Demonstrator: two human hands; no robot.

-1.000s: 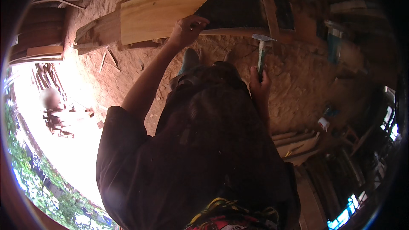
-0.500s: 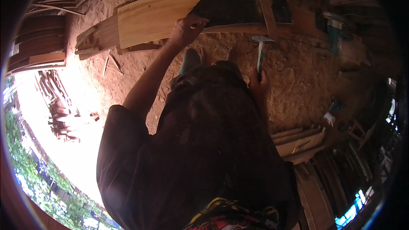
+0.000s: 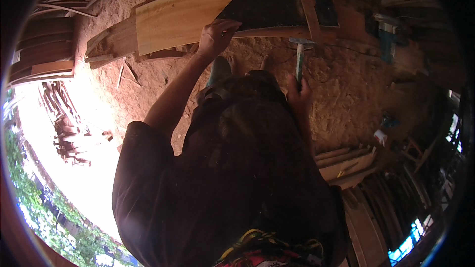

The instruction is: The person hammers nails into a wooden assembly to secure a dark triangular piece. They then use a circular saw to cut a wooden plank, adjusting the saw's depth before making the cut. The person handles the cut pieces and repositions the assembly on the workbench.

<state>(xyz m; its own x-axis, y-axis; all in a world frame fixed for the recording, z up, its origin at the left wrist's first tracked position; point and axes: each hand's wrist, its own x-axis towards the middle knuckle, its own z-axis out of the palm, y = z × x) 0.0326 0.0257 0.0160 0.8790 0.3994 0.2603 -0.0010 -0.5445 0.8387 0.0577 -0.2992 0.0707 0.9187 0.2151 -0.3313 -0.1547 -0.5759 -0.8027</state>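
Observation:
My right hand (image 3: 300, 95) is closed round the handle of a hammer (image 3: 300, 59), which stands upright with its head away from me. The hammer head is just short of a brown wooden strip (image 3: 308, 7) that crosses a black sheet (image 3: 269, 5). At the sheet's near left corner my left hand (image 3: 216, 38) is closed, its fingers pinching the edge. Whether anything small is between those fingers is hidden. Under and beside the sheet lies a pale wooden board (image 3: 185, 15).
A blue-green power tool (image 3: 387, 39) rests at the right on the reddish dirt floor (image 3: 341, 94). Stacked planks (image 3: 47, 39) line the far left, and more boards (image 3: 346, 165) lie close by on my right. A scrap wood pile (image 3: 67, 123) sits in bright light.
The hammer has shifted slightly left and its head has turned a little. My left hand stays at the sheet's corner, a touch lower.

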